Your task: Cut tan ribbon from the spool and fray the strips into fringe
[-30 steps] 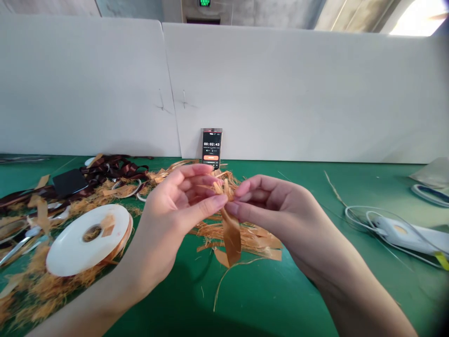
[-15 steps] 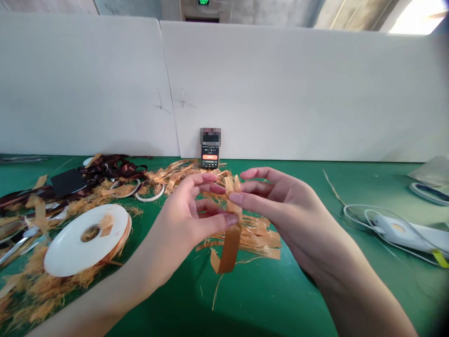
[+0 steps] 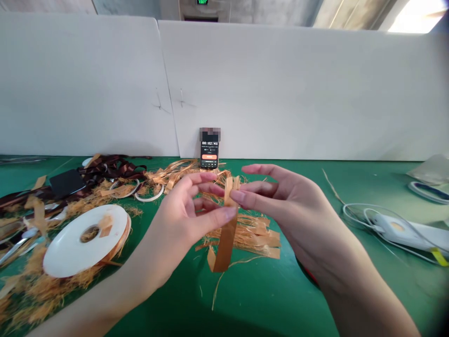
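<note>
My left hand (image 3: 187,213) and my right hand (image 3: 284,201) are raised close together above the green tabletop (image 3: 277,299). An orange ribbon strip (image 3: 226,241) hangs in a narrow loop between them. My left thumb crosses in front of it, and my left fingers pass behind, so the left hand pinches it. A fingertip of my right hand presses its upper part from the side, with the other right fingers spread apart. Below the hands lies a pile of frayed orange ribbon pieces (image 3: 254,236).
A white ribbon spool (image 3: 66,245) lies left of my left forearm, among orange fibres. Beyond it are dark brown ribbon (image 3: 112,167) and a black flat device (image 3: 66,182). A phone timer (image 3: 209,157) leans on the white partition (image 3: 280,93). A white corded device (image 3: 400,231) lies right.
The ribbon was bunched in my fingertips one second ago; now it stands as a longer, straighter loop. My hands have moved slightly apart, and the right hand has risen a little.
</note>
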